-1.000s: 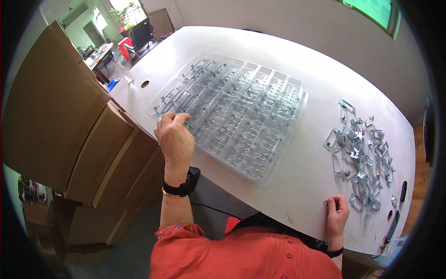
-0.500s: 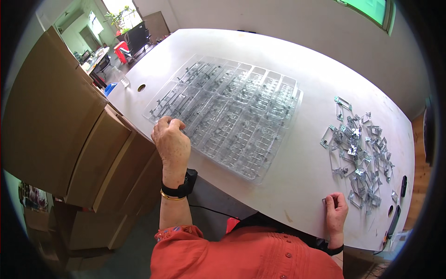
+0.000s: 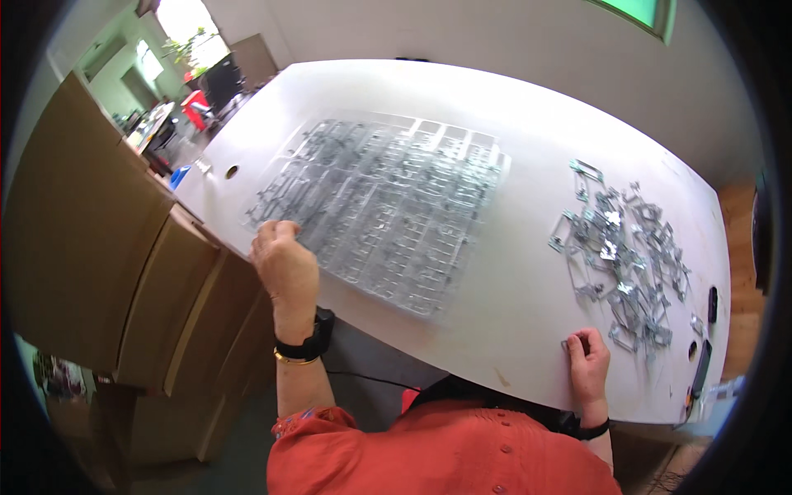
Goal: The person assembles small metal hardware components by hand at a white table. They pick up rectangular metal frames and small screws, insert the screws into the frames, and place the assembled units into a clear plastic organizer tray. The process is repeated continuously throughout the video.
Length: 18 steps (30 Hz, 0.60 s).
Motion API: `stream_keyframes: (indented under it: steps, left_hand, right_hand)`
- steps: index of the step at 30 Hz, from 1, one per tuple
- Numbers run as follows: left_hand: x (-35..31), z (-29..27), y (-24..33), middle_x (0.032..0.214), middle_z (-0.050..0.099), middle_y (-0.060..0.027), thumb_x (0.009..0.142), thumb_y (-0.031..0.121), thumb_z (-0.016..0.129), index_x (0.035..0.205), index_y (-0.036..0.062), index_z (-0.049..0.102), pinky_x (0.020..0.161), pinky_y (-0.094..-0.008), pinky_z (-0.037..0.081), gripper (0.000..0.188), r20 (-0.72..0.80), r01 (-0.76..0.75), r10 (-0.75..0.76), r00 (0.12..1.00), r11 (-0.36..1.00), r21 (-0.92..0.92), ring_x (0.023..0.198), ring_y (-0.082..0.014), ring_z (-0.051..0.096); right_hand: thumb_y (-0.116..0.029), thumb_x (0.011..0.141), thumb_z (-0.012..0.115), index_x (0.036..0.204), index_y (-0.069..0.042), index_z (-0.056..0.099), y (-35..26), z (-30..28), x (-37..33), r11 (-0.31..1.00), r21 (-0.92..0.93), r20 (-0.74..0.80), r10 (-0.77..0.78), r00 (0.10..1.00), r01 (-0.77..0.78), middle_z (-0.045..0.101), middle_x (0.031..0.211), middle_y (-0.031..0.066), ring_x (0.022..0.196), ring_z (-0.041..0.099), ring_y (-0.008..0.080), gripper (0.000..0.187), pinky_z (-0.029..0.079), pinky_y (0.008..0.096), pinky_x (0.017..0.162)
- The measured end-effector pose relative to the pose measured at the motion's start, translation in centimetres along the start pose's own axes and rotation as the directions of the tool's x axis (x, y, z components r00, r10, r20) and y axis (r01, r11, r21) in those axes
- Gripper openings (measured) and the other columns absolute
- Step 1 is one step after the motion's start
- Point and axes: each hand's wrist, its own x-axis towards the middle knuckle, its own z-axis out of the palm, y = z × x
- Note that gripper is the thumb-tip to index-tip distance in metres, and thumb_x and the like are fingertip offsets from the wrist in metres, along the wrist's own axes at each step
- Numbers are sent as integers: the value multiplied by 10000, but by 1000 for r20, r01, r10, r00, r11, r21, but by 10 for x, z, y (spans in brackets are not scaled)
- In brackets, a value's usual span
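Observation:
A clear plastic tray (image 3: 328, 270) with many compartments lies on the white table, filled with rows of small metal parts. My left hand (image 3: 285, 260) is at the tray's near left corner, its fingers curled together; anything between them is hidden. My right hand (image 3: 589, 367) rests low over the table's near edge, pinching a small metal piece (image 3: 565, 343) that barely shows past the fingertips. Beyond and right of it is a loose pile of metal brackets (image 3: 631, 264), thin frames with small plates, tangled together.
Cardboard boxes (image 3: 91, 239) stand along the table's left side. The white table (image 3: 511, 289) has cable holes at left and right. A dark slim tool (image 3: 703, 367) and a small black object (image 3: 713, 304) lie near its right edge. A black cable (image 3: 371, 379) runs below the near edge.
The whole view has shifted a little, and the picture is blurred. My left hand stays by the tray corner, its fingers slightly lower. The right hand keeps its pinch beside the pile.

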Motion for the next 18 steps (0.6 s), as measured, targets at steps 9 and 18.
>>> stream_keyframes:
  steps: [9, 18]
  left_hand:
    - [-35, -75, 76, 1191, 718, -196, 991, -60, 682, 1127, -19, 737, 968, -469, 563, 152, -240, -264, 180, 954, 883, -387, 1095, -396, 699]
    - [-116, -114, 200, 1200, 709, -200, 939, -28, 779, 1138, -4, 741, 935, -458, 573, 204, 107, -237, 672, 733, 399, -886, 1084, -388, 694]
  right_hand:
    - [-128, 1004, 772, 1027, -37, 728, -11, -9, -1, 983, -163, 0, -87, 996, 86, 736, 907, 158, 801, 719, 323, 104, 569, 402, 739]
    - [-188, 1007, 753, 1008, -50, 718, -16, -36, -11, 972, -160, 176, -144, 974, 172, 727, 946, 159, 872, 722, 380, 143, 570, 462, 785]
